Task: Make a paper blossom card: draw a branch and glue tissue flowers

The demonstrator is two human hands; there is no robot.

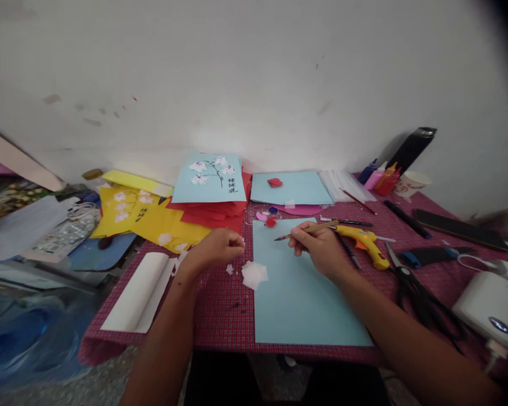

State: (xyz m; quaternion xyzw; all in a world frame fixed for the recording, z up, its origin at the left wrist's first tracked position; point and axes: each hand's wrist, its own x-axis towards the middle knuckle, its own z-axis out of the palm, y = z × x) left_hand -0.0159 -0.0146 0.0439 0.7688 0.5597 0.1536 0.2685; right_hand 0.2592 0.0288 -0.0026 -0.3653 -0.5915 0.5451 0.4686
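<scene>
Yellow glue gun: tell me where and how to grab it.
Take the glue gun by its handle, probably from above: the handle slants back toward the person, away from the nozzle, and the scissors lie close on its right.

You couldn't tell whether your left hand (224, 246) held anything in its curled fingers; toward the tabletop's (222, 318) right edge, the view cut off the white device (486, 304).

Paintbrush (307, 230) above light blue paper (305, 304)
</scene>
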